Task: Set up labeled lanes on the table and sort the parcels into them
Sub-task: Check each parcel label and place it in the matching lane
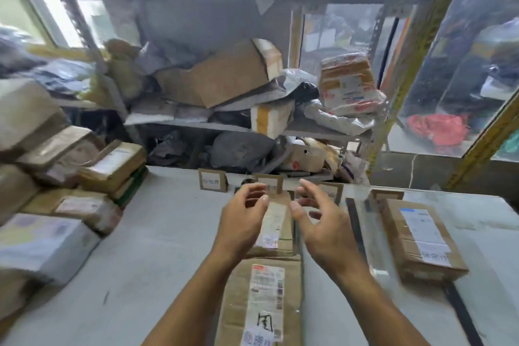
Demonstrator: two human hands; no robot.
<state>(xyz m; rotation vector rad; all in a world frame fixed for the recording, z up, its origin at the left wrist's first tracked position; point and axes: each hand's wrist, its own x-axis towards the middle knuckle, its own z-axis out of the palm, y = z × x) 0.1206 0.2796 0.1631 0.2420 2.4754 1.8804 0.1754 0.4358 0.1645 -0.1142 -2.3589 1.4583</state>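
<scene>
Two brown parcels lie end to end in the middle lane of the grey table (157,233): a far one (276,222) and a near one (261,303) with a white shipping label. My left hand (241,222) and my right hand (323,225) hover above the far parcel, fingers loosely curled, holding nothing. Small cardboard lane labels stand at the table's far edge: one at the left (213,180), one behind my left hand (269,182), one behind my right hand (331,191). A black tape strip (356,227) divides the lanes. Another parcel (421,239) lies in the right lane.
A pile of unsorted parcels (56,191) covers the table's left side, with a white one (42,244) in front. Behind the table a metal shelf (196,123) holds boxes and bags. A window (449,93) is at the right.
</scene>
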